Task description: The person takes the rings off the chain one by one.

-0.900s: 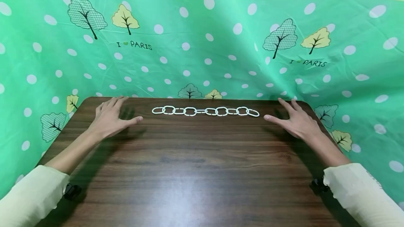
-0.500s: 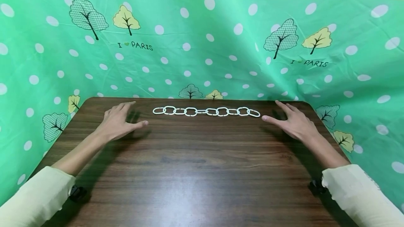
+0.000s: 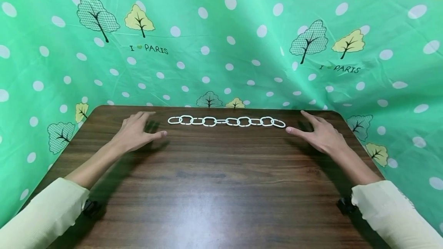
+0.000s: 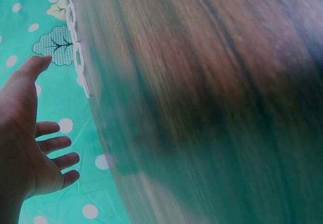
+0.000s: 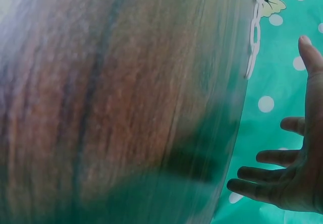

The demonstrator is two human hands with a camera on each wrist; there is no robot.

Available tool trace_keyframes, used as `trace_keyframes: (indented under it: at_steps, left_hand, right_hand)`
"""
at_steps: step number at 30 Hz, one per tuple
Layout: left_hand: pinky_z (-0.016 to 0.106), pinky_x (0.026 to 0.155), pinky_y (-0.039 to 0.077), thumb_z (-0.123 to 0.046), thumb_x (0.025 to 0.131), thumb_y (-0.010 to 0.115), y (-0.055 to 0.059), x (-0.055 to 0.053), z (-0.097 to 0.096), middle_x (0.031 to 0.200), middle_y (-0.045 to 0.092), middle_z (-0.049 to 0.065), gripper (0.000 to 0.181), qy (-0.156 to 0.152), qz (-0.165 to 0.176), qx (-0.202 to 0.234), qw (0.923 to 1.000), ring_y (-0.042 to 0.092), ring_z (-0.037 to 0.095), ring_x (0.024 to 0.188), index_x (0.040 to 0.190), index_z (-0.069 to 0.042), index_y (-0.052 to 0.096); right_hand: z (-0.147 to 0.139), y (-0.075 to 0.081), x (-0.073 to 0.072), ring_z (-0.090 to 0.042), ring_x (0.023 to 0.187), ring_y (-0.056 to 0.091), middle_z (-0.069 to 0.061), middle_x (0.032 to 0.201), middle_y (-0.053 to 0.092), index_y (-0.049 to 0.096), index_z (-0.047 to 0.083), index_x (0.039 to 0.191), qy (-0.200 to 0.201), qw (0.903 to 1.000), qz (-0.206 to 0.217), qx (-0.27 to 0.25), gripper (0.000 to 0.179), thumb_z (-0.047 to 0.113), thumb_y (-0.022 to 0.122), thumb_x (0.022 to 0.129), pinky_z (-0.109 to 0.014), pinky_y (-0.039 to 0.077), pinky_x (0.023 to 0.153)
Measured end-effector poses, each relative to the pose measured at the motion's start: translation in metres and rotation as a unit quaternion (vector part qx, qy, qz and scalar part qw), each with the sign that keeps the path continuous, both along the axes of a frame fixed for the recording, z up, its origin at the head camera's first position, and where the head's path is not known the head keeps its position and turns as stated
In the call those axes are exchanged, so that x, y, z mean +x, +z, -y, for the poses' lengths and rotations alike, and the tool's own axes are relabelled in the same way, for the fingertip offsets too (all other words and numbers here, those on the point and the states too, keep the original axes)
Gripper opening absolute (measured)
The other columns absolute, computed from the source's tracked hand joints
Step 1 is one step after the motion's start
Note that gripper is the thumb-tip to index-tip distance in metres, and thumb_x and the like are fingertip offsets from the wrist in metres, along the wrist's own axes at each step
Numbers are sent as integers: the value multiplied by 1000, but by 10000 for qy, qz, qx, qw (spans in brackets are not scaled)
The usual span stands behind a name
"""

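fingers (image 5: pixel 275 158) spread, chain (image 3: pixel 220 121) cropped in wrist views

The table (image 3: pixel 221 164) over there has a dark brown top with wood grain running from side to side, rounded corners at the far end, and a pale shine toward the near middle. Close to its far edge lies a white chain (image 3: pixel 209 122) of linked oval rings, stretched sideways in a nearly straight line, its right end dipping slightly nearer.
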State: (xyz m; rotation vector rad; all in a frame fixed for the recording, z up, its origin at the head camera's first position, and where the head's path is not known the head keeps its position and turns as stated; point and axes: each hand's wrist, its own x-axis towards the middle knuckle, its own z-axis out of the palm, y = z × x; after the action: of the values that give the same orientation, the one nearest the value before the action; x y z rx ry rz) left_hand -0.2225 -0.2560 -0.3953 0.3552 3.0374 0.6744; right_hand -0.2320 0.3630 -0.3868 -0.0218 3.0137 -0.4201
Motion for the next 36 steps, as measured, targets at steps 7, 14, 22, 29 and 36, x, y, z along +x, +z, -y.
trace_keyframes:
  at_steps: [7, 14, 22, 29, 36]
  left_hand:
    - [80, 132, 21, -67, 101, 74, 3, -2, -6, 175, 40, 33, 102, -38, 15, -21, 10000, 35, 58, 163, 171, -1, 41]
    - [80, 132, 23, -64, 102, 75, 4, -3, -10, 175, 41, 33, 100, -93, 15, -11, 10000, 36, 57, 163, 170, 0, 41]
    - [79, 133, 25, -58, 104, 76, 1, -5, -18, 173, 45, 30, 93, -157, -79, 50, 9998, 39, 54, 162, 169, 0, 44]
    - [78, 133, 26, -57, 104, 76, -1, -5, -27, 172, 48, 28, 91, -222, -144, 77, 9996, 41, 52, 162, 168, 0, 46]
    - [75, 133, 28, -56, 105, 75, -1, -5, -36, 169, 51, 26, 87, -319, -163, 145, 9993, 46, 50, 159, 166, 0, 49]
  right_hand:
    - [4, 2, -2, -70, 158, 30, -40, 179, 27, 17, 24, 183, 13, 10000, -24, -34, 117, 94, 53, 96, -93, 34, 113]
    - [6, 1, -2, -71, 158, 29, -41, 179, 25, 16, 24, 183, 20, 10000, 60, -65, 118, 95, 52, 96, -93, 34, 113]
    - [9, 2, -1, -71, 158, 29, -41, 179, 26, 17, 25, 183, 13, 10000, 58, -61, 119, 97, 51, 95, -93, 35, 113]
    - [9, 1, -2, -69, 159, 30, -41, 178, 27, 20, 21, 182, 73, 9999, 44, -53, 119, 95, 52, 96, -92, 35, 115]
    - [8, 1, 0, -68, 159, 30, -41, 178, 27, 22, 18, 182, 85, 10000, 29, -41, 119, 94, 53, 97, -91, 34, 117]
